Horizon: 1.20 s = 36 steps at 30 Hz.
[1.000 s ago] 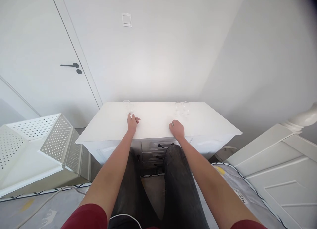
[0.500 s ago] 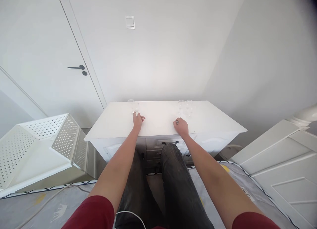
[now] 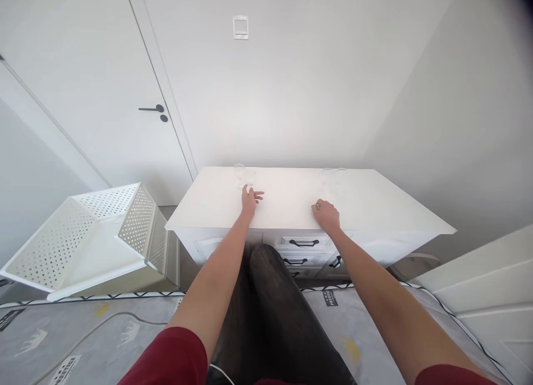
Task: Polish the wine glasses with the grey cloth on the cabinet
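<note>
Both my arms reach out over a white dresser top (image 3: 375,207). My left hand (image 3: 250,199) lies on the top with fingers spread, just in front of two clear glasses (image 3: 244,176) at the back left. My right hand (image 3: 326,214) rests on the top near the front edge with fingers curled under and a ring showing. Two more clear glasses (image 3: 333,176) stand behind it, faint against the white. Neither hand holds anything.
Below the top are drawers with black handles (image 3: 303,243). A white perforated metal rack (image 3: 104,235) lies tipped at the left. A white door with a black handle (image 3: 152,109) is behind it. I sit on a grey mattress (image 3: 83,335); a white panel (image 3: 491,302) is at the right.
The view has swung left, so the dresser, the hands and the door handle sit further right in the picture. Both hands stay on the dresser top in the same pose.
</note>
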Tool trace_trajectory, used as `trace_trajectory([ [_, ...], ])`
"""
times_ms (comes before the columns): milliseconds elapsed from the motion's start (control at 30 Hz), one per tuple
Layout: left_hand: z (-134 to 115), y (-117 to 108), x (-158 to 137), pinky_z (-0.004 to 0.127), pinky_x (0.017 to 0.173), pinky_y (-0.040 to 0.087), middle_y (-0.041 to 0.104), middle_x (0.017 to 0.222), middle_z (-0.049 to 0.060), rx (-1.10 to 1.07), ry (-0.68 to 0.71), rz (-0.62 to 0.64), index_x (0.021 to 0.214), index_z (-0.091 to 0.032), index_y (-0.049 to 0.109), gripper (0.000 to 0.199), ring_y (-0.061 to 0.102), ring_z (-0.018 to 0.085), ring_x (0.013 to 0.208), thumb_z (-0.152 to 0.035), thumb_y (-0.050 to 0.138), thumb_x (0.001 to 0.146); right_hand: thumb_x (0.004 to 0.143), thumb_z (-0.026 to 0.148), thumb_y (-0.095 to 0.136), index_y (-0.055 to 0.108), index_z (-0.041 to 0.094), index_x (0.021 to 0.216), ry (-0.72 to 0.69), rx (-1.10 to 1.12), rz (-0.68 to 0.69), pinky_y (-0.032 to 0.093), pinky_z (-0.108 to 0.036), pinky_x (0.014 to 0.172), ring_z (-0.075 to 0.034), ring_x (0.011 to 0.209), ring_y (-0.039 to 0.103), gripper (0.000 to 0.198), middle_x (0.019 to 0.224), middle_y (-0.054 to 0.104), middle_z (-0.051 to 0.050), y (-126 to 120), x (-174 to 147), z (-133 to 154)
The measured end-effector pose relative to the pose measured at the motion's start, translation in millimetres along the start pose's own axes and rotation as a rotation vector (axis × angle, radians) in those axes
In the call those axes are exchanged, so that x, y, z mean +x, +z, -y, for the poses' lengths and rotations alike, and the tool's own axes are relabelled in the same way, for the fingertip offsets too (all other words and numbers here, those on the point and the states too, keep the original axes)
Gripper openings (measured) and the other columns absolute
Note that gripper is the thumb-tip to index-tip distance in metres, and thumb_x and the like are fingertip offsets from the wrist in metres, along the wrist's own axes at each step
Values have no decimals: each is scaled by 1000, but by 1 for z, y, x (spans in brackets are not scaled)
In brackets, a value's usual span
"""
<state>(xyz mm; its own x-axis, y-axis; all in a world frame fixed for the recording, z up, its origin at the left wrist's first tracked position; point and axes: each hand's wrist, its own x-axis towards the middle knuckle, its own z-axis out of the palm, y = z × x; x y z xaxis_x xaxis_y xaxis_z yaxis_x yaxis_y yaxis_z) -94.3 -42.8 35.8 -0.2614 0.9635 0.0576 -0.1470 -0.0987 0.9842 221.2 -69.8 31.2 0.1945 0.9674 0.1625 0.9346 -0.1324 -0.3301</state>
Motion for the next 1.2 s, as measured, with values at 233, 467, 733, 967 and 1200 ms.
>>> trace_trajectory([
  [233,-6,5,-8,22,64,43,81,121,18,52,-19,66,169,-12,15,69,67,9,66,-40,40,111,106,31,46,67,19,105,-43,-58,38,30,-28,65,-19,78,55,25,102,64,-8,0,1,-2],
  [467,-11,13,-11,31,79,50,84,116,10,202,-91,43,168,-19,17,68,69,14,69,-44,42,110,107,36,42,66,20,103,-46,-91,40,31,-30,63,-17,70,51,28,105,63,-9,5,4,-10],
  [733,-6,18,-11,36,82,50,84,117,5,236,-151,37,158,-26,29,53,71,16,72,-47,37,110,105,42,37,55,27,95,-11,-136,71,37,-38,60,-25,70,57,26,109,66,-10,11,7,-24],
  [967,-11,18,-10,38,89,51,84,118,5,251,-181,41,166,-25,23,64,73,17,78,-48,41,109,106,41,36,55,28,99,-4,-150,35,36,-36,59,-25,73,59,24,113,65,-9,8,-3,-30],
  [1200,-7,18,-6,33,80,51,83,121,8,189,-150,36,169,-29,22,76,72,18,78,-59,48,105,110,32,39,57,22,103,-107,-272,35,27,-27,55,-19,78,57,21,100,58,-6,4,-13,-27],
])
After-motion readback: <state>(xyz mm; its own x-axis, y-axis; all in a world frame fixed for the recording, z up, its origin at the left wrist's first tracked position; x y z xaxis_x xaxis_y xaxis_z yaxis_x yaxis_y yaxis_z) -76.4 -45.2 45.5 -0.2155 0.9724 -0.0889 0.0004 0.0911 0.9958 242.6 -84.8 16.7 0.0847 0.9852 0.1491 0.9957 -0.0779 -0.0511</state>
